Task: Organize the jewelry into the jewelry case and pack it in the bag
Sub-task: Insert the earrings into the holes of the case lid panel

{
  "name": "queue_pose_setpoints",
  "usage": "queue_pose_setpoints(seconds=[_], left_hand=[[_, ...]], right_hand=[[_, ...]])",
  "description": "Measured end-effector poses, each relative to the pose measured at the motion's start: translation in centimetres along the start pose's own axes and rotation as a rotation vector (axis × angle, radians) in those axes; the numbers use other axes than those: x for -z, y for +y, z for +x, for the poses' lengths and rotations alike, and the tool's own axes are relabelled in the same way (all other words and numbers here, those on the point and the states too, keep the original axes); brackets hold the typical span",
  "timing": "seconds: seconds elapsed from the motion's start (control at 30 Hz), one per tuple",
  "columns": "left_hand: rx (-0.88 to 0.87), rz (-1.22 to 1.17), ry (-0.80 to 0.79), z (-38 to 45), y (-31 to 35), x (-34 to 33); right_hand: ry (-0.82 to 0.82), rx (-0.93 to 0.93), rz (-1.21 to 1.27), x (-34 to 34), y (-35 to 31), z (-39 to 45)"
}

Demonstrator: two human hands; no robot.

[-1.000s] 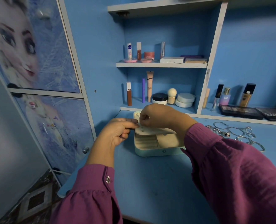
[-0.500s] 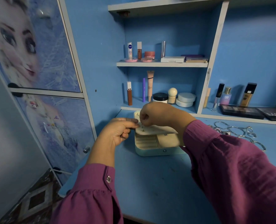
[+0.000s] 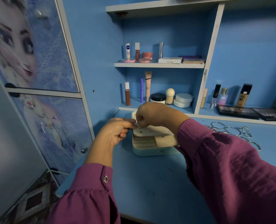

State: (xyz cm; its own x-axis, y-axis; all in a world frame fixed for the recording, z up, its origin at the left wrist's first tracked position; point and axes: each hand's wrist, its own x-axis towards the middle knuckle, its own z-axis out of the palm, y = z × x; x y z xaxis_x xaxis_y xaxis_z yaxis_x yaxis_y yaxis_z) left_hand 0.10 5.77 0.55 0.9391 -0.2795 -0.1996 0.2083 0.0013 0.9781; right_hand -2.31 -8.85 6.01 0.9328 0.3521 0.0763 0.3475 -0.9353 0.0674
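Head view: we steady the jewelry case (image 3: 151,149) w/ left hand (image 3: 116,133) pinching its earring panel (image 3: 151,132); right hand (image 3: 150,115) pinches a stud above; bangles (image 3: 231,130) wait right of case.

Two bare hands, left hand (image 3: 116,131) and right hand (image 3: 155,114). Long magenta crinkled-fabric sleeves (image 3: 240,172), loose and gathered into fitted cuffs. Small sparkly round button (image 3: 105,178) on left cuff. No rings visible.

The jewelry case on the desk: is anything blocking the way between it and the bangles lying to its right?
Only the person's right forearm crosses between the jewelry case and the bangles. No other object is visible on that stretch of the desk.
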Motion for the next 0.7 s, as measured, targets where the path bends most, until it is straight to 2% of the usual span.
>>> queue_pose_setpoints(seconds=[0.37,0.53,0.7], left_hand=[[-0.003,0.015,0.024,0.1,-0.2,0.0],[-0.007,0.023,0.019,-0.1,-0.1,-0.1],[-0.024,0.015,0.002,-0.2,-0.1,-0.2]], right_hand=[[0.024,-0.014,-0.025,-0.4,-0.3,-0.1],[0.172,-0.033,0.044,-0.6,0.5,-1.5],[0.300,-0.164,0.258,0.6,2.6,-4.7]])
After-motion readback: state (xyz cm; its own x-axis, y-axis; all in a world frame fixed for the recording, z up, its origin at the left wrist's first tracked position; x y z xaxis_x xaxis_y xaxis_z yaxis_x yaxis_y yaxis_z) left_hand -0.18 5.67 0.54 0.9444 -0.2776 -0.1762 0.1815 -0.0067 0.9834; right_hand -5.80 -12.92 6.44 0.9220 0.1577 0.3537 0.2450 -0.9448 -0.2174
